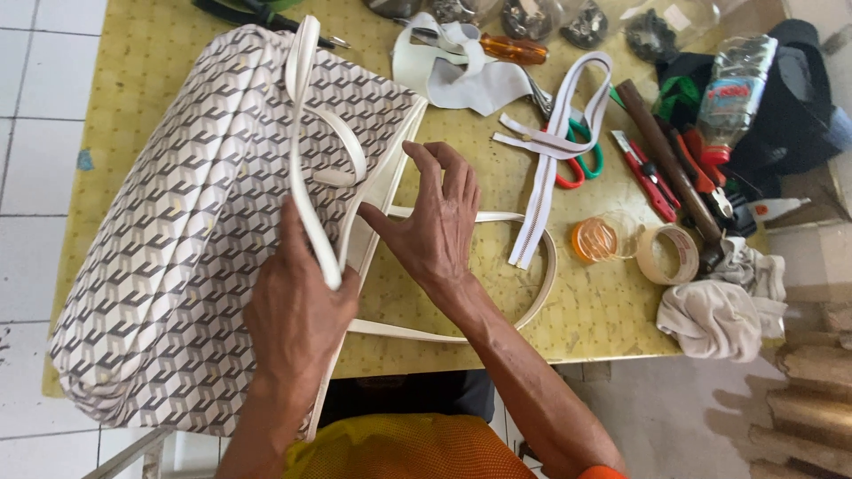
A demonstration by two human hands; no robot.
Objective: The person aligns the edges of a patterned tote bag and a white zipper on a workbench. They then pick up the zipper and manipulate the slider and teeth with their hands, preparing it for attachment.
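Two bare forearms in view, no watch, rings or gloves seen. Left hand [297,310] and right hand [435,226] both bare, veins and tendons raised on backs, knuckles bony. Fingers [457,173] long, lean, nails short. Orange sleeve edge [602,472] at right elbow, bottom of frame. Orange-yellow mesh-textured garment [404,448] over torso, dark clothing [408,395] above it in picture.

A yellow table [568,310] bears a patterned bag [177,257]; white zipper strips [550,168]; scissors [581,164]; tape rolls [667,255]; a rag [719,315].
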